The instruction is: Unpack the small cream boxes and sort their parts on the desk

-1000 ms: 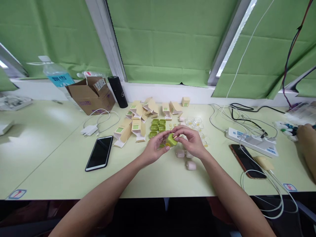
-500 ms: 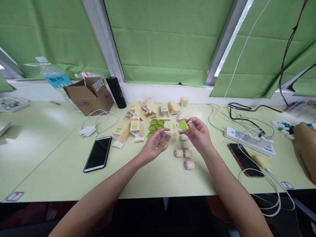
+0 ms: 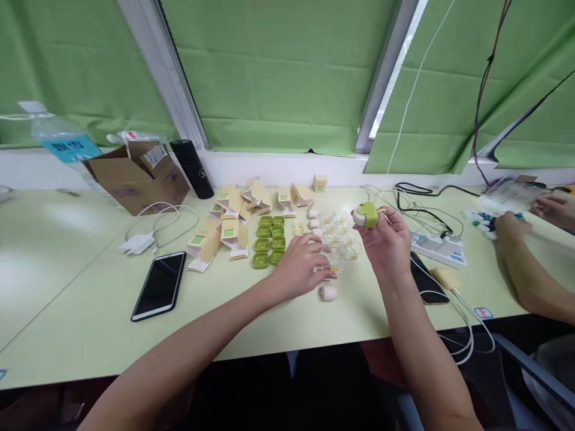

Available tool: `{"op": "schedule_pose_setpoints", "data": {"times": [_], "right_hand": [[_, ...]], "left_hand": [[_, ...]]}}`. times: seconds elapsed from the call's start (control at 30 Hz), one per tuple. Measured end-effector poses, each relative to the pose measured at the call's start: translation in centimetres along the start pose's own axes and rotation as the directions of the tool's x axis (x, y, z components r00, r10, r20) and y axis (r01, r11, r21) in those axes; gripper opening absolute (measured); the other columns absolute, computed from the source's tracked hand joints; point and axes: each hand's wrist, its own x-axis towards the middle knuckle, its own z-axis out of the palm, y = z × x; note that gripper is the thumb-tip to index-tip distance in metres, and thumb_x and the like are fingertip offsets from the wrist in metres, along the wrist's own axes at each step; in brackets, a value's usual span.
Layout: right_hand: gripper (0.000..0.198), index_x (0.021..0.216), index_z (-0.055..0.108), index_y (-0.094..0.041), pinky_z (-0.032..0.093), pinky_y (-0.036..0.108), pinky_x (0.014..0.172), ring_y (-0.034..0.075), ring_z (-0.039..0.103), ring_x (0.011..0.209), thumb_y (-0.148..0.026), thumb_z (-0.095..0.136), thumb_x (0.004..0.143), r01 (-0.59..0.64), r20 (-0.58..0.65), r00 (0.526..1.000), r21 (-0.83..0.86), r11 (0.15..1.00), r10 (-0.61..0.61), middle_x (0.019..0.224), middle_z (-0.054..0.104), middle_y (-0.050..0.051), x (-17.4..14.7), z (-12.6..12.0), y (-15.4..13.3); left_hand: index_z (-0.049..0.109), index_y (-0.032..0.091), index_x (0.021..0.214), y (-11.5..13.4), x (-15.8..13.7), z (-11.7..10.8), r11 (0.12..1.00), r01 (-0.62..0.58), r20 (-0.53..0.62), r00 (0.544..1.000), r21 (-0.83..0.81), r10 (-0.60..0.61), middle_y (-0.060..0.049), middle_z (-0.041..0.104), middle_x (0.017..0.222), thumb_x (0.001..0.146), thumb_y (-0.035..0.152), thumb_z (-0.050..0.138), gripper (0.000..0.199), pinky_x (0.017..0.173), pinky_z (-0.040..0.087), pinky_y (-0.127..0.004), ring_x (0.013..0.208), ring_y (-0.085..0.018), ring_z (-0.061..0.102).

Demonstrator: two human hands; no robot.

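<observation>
Six green trays (image 3: 269, 242), two phones (image 3: 159, 286), one cardboard box (image 3: 135, 179)

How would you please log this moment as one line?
left hand: on clear cup | right hand: holds green-and-pink piece raised | pink piece: on table

— What lies on the table (image 3: 90, 335)?

— A phone (image 3: 159, 285) at the left. Behind it a charger (image 3: 136, 243), and behind that a cardboard box (image 3: 136, 175), with a flask (image 3: 191, 169) just right of it.

— And in the middle?

— Small cartons (image 3: 233, 218), with little trays (image 3: 269, 242) before them. Right of the trays sit clear cups (image 3: 338, 230).

— Farther right?

— A power strip (image 3: 439, 249), with a second phone (image 3: 424, 278) just before it.
</observation>
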Motion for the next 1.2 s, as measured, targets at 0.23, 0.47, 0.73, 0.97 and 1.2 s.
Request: {"op": "schedule_pose_setpoints", "data": {"times": [0.23, 0.47, 0.73, 0.97, 1.2], "right_hand": [[0.029, 0.088, 0.065, -0.025, 0.068, 0.037, 0.075, 0.017, 0.075, 0.082, -0.037, 0.088, 0.077, 0.040, -0.018, 0.999, -0.028, 0.999, -0.041, 0.095, 0.075, -0.001, -0.4, -0.2, -1.1], [0.028, 0.088, 0.065, -0.026, 0.068, 0.039, 0.079, 0.017, 0.073, 0.082, -0.038, 0.088, 0.078, 0.015, -0.005, 1.000, -0.033, 0.999, -0.015, 0.094, 0.074, -0.001, -0.4, -0.2, -0.6], [0.029, 0.087, 0.064, -0.025, 0.068, 0.036, 0.074, 0.016, 0.071, 0.078, -0.039, 0.088, 0.076, -0.009, -0.024, 1.000, -0.049, 0.999, 0.008, 0.092, 0.072, -0.002, -0.2, 1.2, 0.9], [0.037, 0.081, 0.063, -0.022, 0.063, 0.031, 0.063, 0.015, 0.068, 0.070, -0.046, 0.090, 0.072, -0.241, 0.123, 0.958, -0.131, 0.962, 0.257, 0.080, 0.070, -0.001, 0.3, 3.9, 3.8], [0.039, 0.076, 0.064, -0.020, 0.050, 0.022, 0.048, 0.010, 0.057, 0.056, -0.050, 0.088, 0.070, -0.287, 0.372, 0.812, -0.417, 0.862, 0.450, 0.068, 0.062, -0.004, 0.6, 7.7, 6.5]], "left_hand": [[0.083, 0.019, 0.088, 2.5, 3.3, 5.1, 0.929, -0.074, 0.232, 0.973, 0.364, -0.013, -0.016, 0.067, 0.131, 0.096, 0.034, 0.066, 0.024, 0.106, 0.033, -0.059, 0.140, -0.041, 0.036], [0.080, 0.013, 0.086, 2.5, 3.6, 6.4, 0.901, -0.036, 0.246, 0.966, 0.432, -0.079, -0.021, 0.063, 0.125, 0.082, 0.015, 0.071, 0.010, 0.108, 0.029, -0.061, 0.137, -0.042, 0.038], [0.075, 0.020, 0.089, 2.5, 2.5, 2.6, 0.974, 0.125, -0.010, 0.992, 0.190, -0.125, -0.014, 0.067, 0.121, 0.089, 0.031, 0.069, 0.013, 0.106, 0.034, -0.063, 0.130, -0.041, 0.041], [0.056, 0.021, 0.134, -1.5, -1.0, -2.9, 0.968, 0.223, -0.343, 0.906, -0.115, -0.249, -0.010, 0.067, 0.118, 0.095, 0.027, 0.061, 0.039, 0.101, 0.048, -0.046, 0.124, -0.030, 0.052], [0.056, 0.028, 0.144, -4.6, -2.9, -5.0, 0.931, 0.140, -0.192, 0.958, -0.336, -0.214, -0.013, 0.057, 0.142, 0.095, 0.038, 0.066, 0.050, 0.092, 0.057, -0.038, 0.121, -0.026, 0.060]]}}
